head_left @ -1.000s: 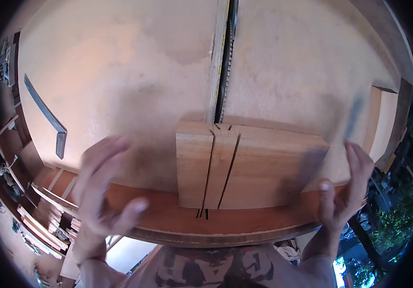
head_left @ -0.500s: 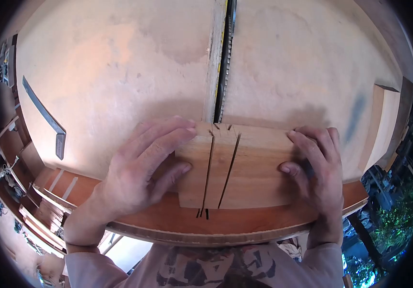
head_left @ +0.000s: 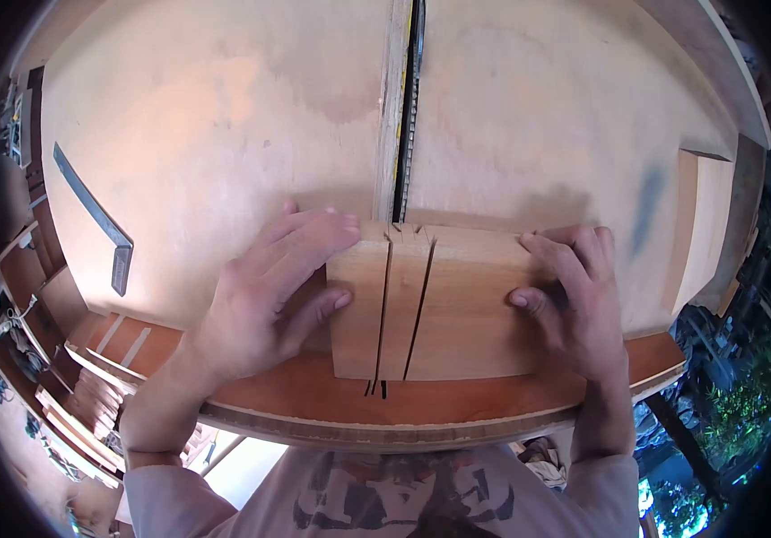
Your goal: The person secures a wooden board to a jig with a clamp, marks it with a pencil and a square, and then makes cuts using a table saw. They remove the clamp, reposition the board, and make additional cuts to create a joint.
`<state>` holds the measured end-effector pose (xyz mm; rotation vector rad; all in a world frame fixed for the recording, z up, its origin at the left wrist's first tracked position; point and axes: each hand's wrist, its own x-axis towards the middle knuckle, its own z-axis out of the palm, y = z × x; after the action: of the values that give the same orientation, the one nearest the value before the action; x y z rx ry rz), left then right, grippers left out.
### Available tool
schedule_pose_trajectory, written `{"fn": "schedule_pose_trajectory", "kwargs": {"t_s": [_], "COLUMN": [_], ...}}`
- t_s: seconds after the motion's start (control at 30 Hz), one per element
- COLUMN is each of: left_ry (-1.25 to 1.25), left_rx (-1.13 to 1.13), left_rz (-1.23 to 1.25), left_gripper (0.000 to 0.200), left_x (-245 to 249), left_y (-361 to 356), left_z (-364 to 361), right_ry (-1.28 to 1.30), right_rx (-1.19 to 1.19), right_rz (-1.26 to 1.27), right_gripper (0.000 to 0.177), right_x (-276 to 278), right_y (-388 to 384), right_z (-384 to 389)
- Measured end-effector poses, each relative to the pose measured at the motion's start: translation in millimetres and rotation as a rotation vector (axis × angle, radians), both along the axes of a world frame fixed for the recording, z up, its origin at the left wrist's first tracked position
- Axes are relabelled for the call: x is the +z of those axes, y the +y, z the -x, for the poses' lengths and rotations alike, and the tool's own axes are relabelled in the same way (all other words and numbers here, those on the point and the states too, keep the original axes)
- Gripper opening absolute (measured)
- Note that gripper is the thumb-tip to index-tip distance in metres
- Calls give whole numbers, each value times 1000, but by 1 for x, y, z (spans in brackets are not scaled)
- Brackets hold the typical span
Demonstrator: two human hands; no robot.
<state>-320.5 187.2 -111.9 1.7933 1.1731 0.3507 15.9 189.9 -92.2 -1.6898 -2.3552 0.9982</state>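
A light wooden block [head_left: 475,305] stands at the near edge of the large wooden tabletop, its broad face turned toward me. Two narrow saw cuts run down that face, one nearly upright and one slanting, with short pencil-like marks or nicks along the top edge. My left hand [head_left: 269,287] grips the block's left end, fingers over the top and thumb on the face. At the right end, my right hand [head_left: 578,291] holds it the same way. Directly behind the block, a toothed saw blade [head_left: 412,117] shows in the table's slot.
A sliding bevel [head_left: 94,206] lies on the left of the tabletop [head_left: 206,117]. Toward the right edge sits a pale wooden piece [head_left: 706,224]. A reddish-brown wooden strip [head_left: 269,386] with dark marks runs along the front. Shelves with clutter are at far left, greenery at far right.
The camera view has shifted slightly. Both hands keep the same grip on the block, and its place in front of the slot looks nearly the same.
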Motion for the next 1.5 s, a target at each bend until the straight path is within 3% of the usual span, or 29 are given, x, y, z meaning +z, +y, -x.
{"fn": "schedule_pose_trajectory", "kwargs": {"t_s": [0.5,1.13,1.5], "left_ry": [-48,60,106], "left_rx": [-20,-101,-108], "left_rz": [16,27,-11], "left_gripper": [60,58,64], "left_x": [-5,1,8], "left_y": [0,9,7], "left_z": [4,2,-2], "right_ry": [-9,-85,-83], "right_rx": [12,85,57], "right_rz": [44,73,108], "right_gripper": [49,61,58], "right_x": [-3,-3,0], "right_y": [-5,4,5], "right_z": [-5,-1,3]}}
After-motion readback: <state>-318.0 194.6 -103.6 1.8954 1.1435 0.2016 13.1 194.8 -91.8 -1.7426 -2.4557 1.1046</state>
